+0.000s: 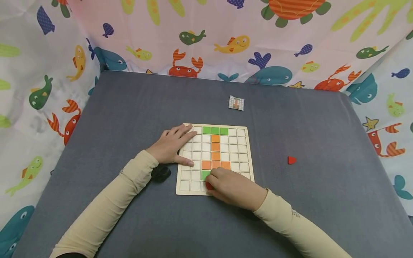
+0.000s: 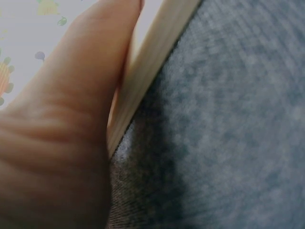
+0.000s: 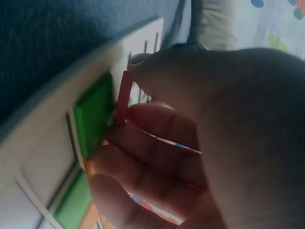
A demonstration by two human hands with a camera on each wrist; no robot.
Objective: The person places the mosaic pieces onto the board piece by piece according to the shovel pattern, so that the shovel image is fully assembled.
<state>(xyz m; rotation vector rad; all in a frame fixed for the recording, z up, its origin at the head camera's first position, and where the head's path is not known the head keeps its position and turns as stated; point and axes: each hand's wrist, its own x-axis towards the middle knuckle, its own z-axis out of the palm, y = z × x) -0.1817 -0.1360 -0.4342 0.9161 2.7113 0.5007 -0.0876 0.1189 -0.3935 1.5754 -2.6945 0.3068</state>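
A wooden grid board [image 1: 238,148] lies on the table with green and orange square tiles in a column pattern. My left hand [image 1: 172,145] rests on its left side, fingers spread over the edge squares. In the left wrist view the board's pale edge [image 2: 143,71] shows beside that hand. Over the board's near rows my right hand [image 1: 233,184] pinches a small flat red piece [image 3: 125,95] between thumb and fingers. The piece stands on edge beside a green tile [image 3: 94,114] in the right wrist view. In the head view the right hand hides part of the lower squares.
A small red tile [image 1: 292,160] with a pointed side lies on the table right of the board. Behind the board is a small printed grid card [image 1: 236,103]. A dark object [image 1: 161,174] sits under the left wrist. Patterned fabric [image 1: 206,36] rises behind the grey table.
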